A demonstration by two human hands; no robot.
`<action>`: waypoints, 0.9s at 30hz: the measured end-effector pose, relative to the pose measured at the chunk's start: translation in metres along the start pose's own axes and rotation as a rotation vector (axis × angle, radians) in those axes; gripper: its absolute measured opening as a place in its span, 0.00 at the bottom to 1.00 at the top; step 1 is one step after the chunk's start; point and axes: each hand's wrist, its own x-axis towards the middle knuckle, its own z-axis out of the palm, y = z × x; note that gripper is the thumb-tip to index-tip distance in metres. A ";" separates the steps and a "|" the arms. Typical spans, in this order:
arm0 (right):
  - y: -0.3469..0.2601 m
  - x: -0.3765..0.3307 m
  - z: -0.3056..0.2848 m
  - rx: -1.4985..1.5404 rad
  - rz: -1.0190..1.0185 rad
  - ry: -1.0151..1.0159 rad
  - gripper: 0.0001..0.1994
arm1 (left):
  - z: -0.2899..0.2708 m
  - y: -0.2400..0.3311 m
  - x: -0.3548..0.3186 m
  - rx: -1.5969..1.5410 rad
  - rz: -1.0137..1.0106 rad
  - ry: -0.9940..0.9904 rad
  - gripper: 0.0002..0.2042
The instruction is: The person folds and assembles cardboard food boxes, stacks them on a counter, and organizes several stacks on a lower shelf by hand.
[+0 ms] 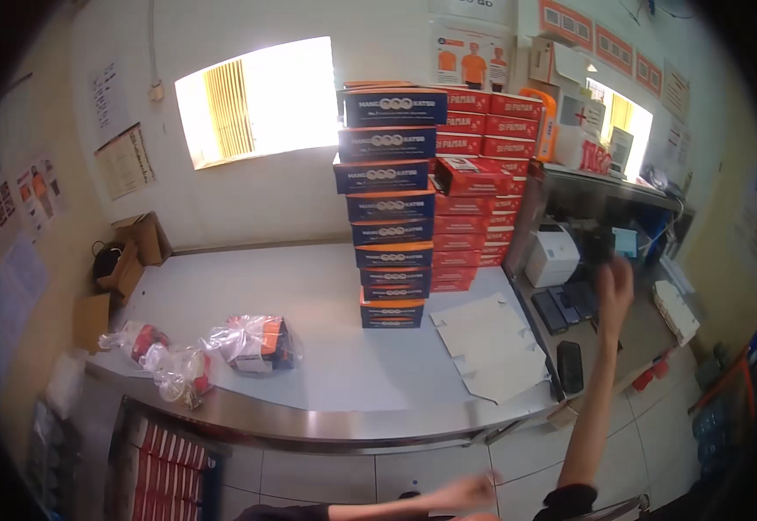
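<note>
My right arm stretches up over the side counter. My right hand [616, 285] is raised with its fingers curled, and a blurred dark object [602, 247] shows right at the fingertips; its kind I cannot make out. Near that hand stand a white box-shaped printer [554, 256] and dark handheld devices [562, 307]. Low in front of the table's edge, my left hand [472, 493] is smeared by motion, its fingers unclear. A flat unfolded white carton [493, 347] lies on the table between the two hands.
Tall stacks of dark blue boxes [387, 178] and red boxes [461, 226] stand at the table's back. Plastic-wrapped packages [257, 341] lie on the left of the steel-edged table [335, 382]. A crate of red-and-white cartons [165, 469] stands below. A black phone-like device [569, 366] rests at right.
</note>
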 end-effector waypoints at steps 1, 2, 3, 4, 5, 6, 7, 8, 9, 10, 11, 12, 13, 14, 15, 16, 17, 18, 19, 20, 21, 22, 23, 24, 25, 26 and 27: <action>-0.057 0.024 0.054 0.076 -0.212 -0.192 0.17 | -0.049 0.029 0.008 0.206 -0.253 0.247 0.21; -0.123 0.033 0.096 -0.058 -0.191 -0.430 0.16 | -0.104 0.008 0.015 0.201 -0.235 0.478 0.32; -0.162 0.042 0.134 -0.236 -0.535 -0.482 0.16 | -0.164 -0.016 0.020 0.209 -0.208 0.691 0.38; -0.185 0.050 0.174 -0.316 -0.818 -0.514 0.19 | -0.212 -0.017 0.031 0.083 -0.216 0.878 0.41; -0.198 0.060 0.205 -0.434 -0.982 -0.417 0.21 | -0.256 -0.016 0.047 0.115 -0.333 0.987 0.46; -0.205 0.071 0.236 -0.508 -1.140 -0.308 0.22 | -0.295 -0.039 0.051 0.043 -0.326 1.080 0.50; -0.207 0.088 0.262 -0.480 -1.147 -0.314 0.22 | -0.329 -0.054 0.055 -0.019 -0.308 1.174 0.53; -0.204 0.112 0.281 -0.490 -1.158 -0.260 0.25 | -0.337 -0.048 0.072 -0.023 -0.294 1.170 0.53; -0.200 0.131 0.296 -0.497 -1.169 -0.206 0.28 | -0.338 -0.044 0.090 -0.034 -0.261 1.247 0.55; -0.196 0.145 0.307 -0.498 -1.182 -0.200 0.28 | -0.344 -0.042 0.104 -0.044 -0.226 1.327 0.57; -0.196 0.160 0.317 -0.531 -1.080 -0.338 0.29 | -0.350 -0.048 0.113 -0.074 -0.184 1.371 0.59; -0.196 0.175 0.326 -0.566 -0.975 -0.474 0.30 | -0.356 -0.055 0.117 -0.080 -0.162 1.380 0.59; -0.194 0.184 0.335 -0.657 -0.989 -0.515 0.33 | -0.355 -0.063 0.122 -0.056 -0.137 1.427 0.58; -0.190 0.193 0.344 -0.655 -1.014 -0.524 0.33 | -0.353 -0.071 0.125 -0.049 -0.122 1.461 0.57; -0.186 0.202 0.350 -0.570 -0.799 -0.792 0.35 | -0.349 -0.078 0.129 -0.041 -0.106 1.492 0.57; -0.184 0.210 0.352 -0.482 -0.567 -1.034 0.36 | -0.347 -0.084 0.133 -0.234 -0.077 1.394 0.56; -0.181 0.213 0.351 -0.472 -0.585 -1.027 0.36 | -0.349 -0.092 0.133 -0.411 -0.047 1.294 0.56; -0.181 0.210 0.353 -0.425 -0.627 -1.115 0.38 | -0.353 -0.104 0.135 -0.395 -0.023 1.325 0.56; -0.186 0.203 0.359 -0.360 -0.679 -1.205 0.39 | -0.361 -0.118 0.139 -0.476 0.150 1.409 0.55; -0.190 0.194 0.364 -0.310 -0.709 -1.210 0.39 | -0.371 -0.129 0.134 -0.555 0.319 1.483 0.54; -0.199 0.186 0.356 -0.369 -0.714 -1.194 0.40 | -0.374 -0.132 0.134 -0.622 0.260 1.433 0.54; -0.203 0.179 0.347 -0.424 -0.710 -1.183 0.41 | -0.374 -0.129 0.132 -0.624 0.260 1.445 0.54; -0.209 0.174 0.334 -0.445 -0.703 -1.188 0.41 | -0.364 -0.118 0.138 -0.606 0.192 1.459 0.53; -0.219 0.168 0.319 -0.496 -0.728 -1.151 0.43 | -0.355 -0.107 0.141 -0.586 0.124 1.471 0.51; -0.233 0.160 0.298 -0.557 -0.753 -1.102 0.45 | -0.348 -0.095 0.141 -0.596 0.123 1.442 0.51; -0.241 0.148 0.285 -0.542 -0.751 -1.108 0.45 | -0.348 -0.090 0.124 -0.459 0.189 1.420 0.50; -0.247 0.136 0.271 -0.573 -0.794 -1.051 0.46 | -0.347 -0.090 0.108 -0.388 0.212 1.414 0.49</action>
